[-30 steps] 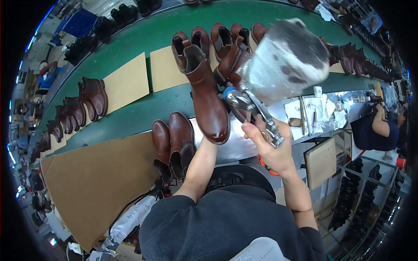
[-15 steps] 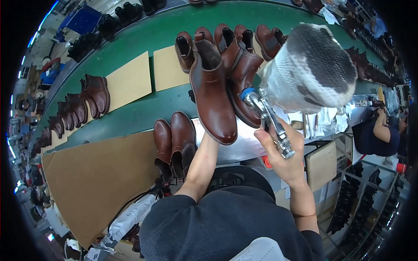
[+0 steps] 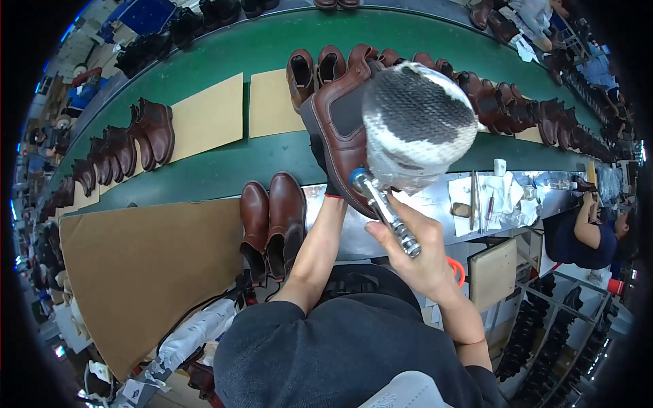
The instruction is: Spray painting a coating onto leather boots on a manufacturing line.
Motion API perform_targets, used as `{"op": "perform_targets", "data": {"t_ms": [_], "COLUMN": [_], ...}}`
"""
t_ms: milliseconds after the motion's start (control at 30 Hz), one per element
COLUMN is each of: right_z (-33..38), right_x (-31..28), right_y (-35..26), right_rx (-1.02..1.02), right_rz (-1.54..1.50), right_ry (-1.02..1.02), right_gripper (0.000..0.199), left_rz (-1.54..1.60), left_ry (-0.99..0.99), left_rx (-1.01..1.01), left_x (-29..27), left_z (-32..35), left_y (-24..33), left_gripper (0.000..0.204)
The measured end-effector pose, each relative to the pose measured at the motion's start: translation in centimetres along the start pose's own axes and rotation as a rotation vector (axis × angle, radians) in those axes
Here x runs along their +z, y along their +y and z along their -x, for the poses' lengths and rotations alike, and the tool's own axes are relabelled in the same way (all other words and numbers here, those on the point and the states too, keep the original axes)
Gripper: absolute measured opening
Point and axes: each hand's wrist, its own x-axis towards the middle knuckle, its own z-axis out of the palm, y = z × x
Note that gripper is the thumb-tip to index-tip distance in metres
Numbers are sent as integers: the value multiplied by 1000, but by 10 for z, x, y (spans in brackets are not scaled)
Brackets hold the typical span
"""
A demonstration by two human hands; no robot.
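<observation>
Right now, line by line:
Right hand (image 3: 418,255): it is curled tight around the shiny metal handle (image 3: 388,214) of a tool with a big round fluffy grey-and-white head (image 3: 418,126).
Fluffy head: it is up close to the camera and sits in front of a brown leather ankle boot with a dark stretchy side panel (image 3: 340,146), hiding part of it.
Left hand: the left arm (image 3: 320,248) reaches up to the boot, but the hand is hidden behind the boot, so I cannot tell how open it is.
Held boot: it is up in the air over the near edge of the green belt (image 3: 224,170), top end pointing away from the person.
Just to the left: a pair of brown boots (image 3: 272,221) stands side by side at the edge of a big sheet of brown cardboard (image 3: 146,272).
Counter (image 3: 503,200): it is shiny and grey, to the right, with papers and small tools on it.
Farther out: more brown boots (image 3: 146,132) stand in rows on the green belt, with two cardboard sheets (image 3: 207,115) between them.
Far right: another person (image 3: 585,234) sits at the counter.
</observation>
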Motion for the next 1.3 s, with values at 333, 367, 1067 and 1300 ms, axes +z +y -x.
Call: {"op": "perform_targets", "data": {"t_ms": [333, 367, 1067, 1300], "right_z": [5, 5, -13, -11], "right_x": [-14, -14, -31, -27], "right_y": [14, 17, 18, 8], "right_rx": [120, 121, 72, -69], "right_rz": [37, 37, -92, -90], "right_ry": [256, 260, -4, 33], "right_gripper": [36, 36, 43, 39], "left_rz": [28, 28, -94, -107], "left_ry": [-66, -75, -352, -398], "left_rx": [-26, -30, -218, -246], "left_x": [-2, -2, -8, -15], "left_z": [4, 6, 67, 74], "left_y": [-4, -5, -14, -14], "left_gripper": [45, 45, 44, 44]}}
